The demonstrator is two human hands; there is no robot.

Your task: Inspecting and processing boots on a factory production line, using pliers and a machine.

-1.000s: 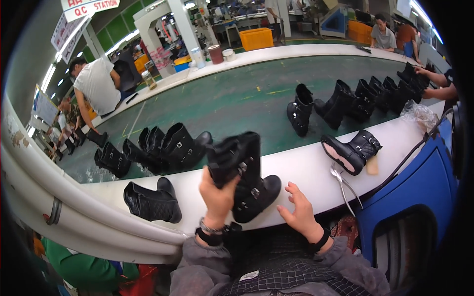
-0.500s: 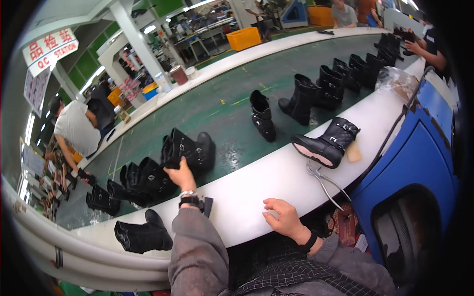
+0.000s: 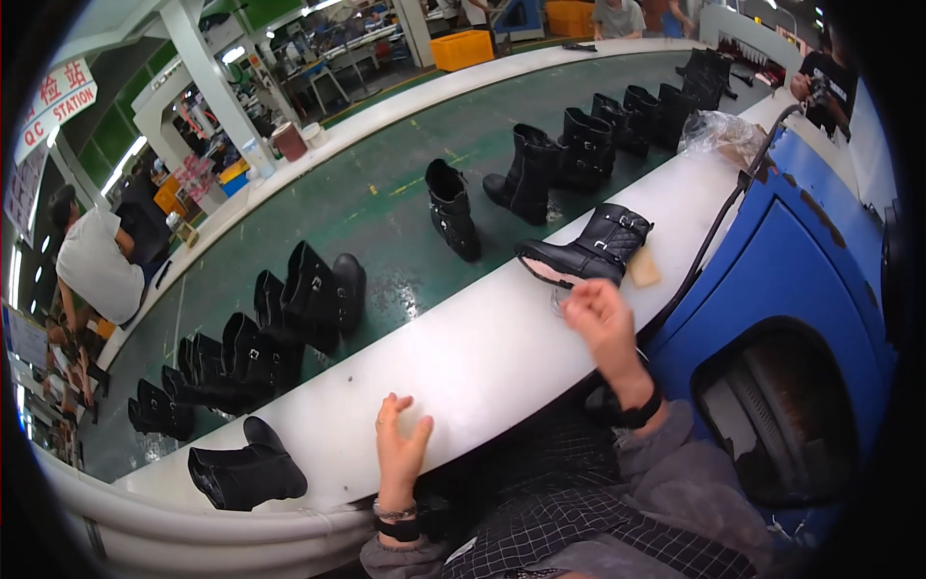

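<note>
Clock: 12 = far side of view, 6 = wearer
Apron (image 3: 579, 526): 6 o'clk, dark w/ pale check, by near edge of table (image 3: 463, 386)
L hand (image 3: 398, 449): btwn 6 & 7 o'clk, over table; fingers spread, thumb apart, nothing held
L-end boot (image 3: 241, 475): 8 o'clk, blk, lying on table, well apart from L hand
R hand (image 3: 608, 333): btwn 3 & 4 o'clk, over table; fingers bent, blurred, can't tell if pinching anything
Metal bit (image 3: 558, 305): silvery, at R fingertips, mostly hidden; can't tell if gripped
Buckled boot (image 3: 600, 241): 2 o'clk, blk, tipped over on table just past R fingertips; toe twd 9, pinkish sole part-visible, contact w/ fingers unclear
Tan piece (image 3: 644, 270): flat, beside buckled boot, on its 4 o'clk side
Blue machine (image 3: 772, 261): 3 o'clk, w/ dark opening
L boot group (image 3: 318, 299): btwn 8 & 9 o'clk, on green strip (image 3: 386, 217)
Lone boot (image 3: 451, 212): 12 o'clk, upright on strip
R boot row (image 3: 585, 150): 1 o'clk, blk, upright, running far
Plastic bag (image 3: 728, 135): 2 o'clk, clear, crumpled
Person in white (image 3: 96, 261): 9 o'clk, across strip
Orange bin (image 3: 463, 50): 12 o'clk, past strip
</note>
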